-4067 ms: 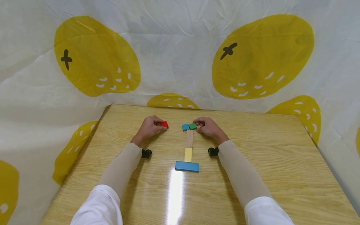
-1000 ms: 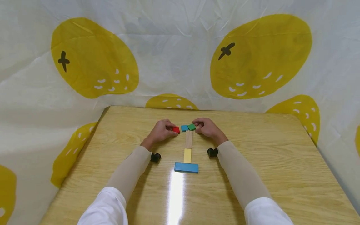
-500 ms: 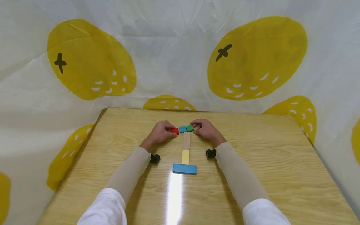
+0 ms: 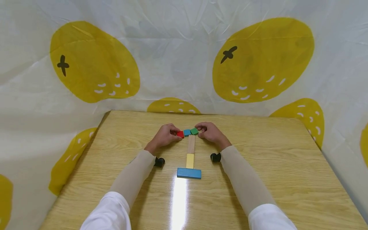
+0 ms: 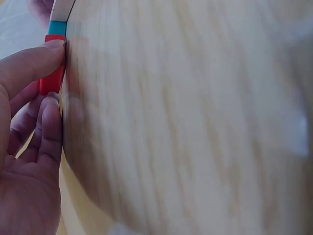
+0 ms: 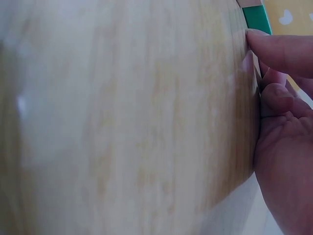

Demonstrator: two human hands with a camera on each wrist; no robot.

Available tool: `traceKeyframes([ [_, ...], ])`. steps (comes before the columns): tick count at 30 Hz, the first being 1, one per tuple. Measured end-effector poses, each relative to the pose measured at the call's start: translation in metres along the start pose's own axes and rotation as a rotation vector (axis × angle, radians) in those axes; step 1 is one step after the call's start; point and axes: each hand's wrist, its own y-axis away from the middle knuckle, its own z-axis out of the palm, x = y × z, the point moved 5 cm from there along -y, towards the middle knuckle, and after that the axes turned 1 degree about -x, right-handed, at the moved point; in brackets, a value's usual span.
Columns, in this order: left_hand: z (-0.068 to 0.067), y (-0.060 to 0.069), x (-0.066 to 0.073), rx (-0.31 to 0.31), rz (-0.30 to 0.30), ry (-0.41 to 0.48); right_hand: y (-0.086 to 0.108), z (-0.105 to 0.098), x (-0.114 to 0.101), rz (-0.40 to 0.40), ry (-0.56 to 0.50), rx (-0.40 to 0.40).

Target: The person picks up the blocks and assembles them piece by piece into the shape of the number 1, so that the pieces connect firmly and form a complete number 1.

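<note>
My left hand (image 4: 165, 135) pinches a small red block (image 4: 180, 134) between thumb and fingers. In the left wrist view the red block (image 5: 52, 81) lies flat on the table, its end against a teal-blue block (image 5: 57, 28). A short blue block (image 4: 187, 133) sits between the red block and a green block (image 4: 194, 131). My right hand (image 4: 212, 132) holds the green block's right end with thumb and curled fingers; in the right wrist view the thumb tip is at the green block (image 6: 257, 19), and the other fingertips are partly hidden.
Below the small blocks, a plain wooden block (image 4: 191, 144), a yellow block (image 4: 190, 161) and a long blue block (image 4: 188, 173) form a stem and base. The wooden table (image 4: 276, 166) meets a lemon-printed cloth (image 4: 178, 64) behind. Black wrist cameras (image 4: 159, 162) sit under both forearms.
Over these seconds my left hand has brought the red block rightward until it meets the short blue block. My right hand has stayed at the green block. The view has shifted slightly.
</note>
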Motion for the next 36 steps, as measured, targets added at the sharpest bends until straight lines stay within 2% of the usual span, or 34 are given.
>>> traceKeyframes([
  [24,0.0004,-0.0025,0.0010,-0.006,0.001,0.004,-0.0015,-0.0002,0.0004,0.009,0.011,0.006],
  [36,-0.0004,-0.0018,0.0010,-0.015,-0.019,0.020,-0.0010,-0.0001,-0.0004,0.009,0.004,0.008],
])
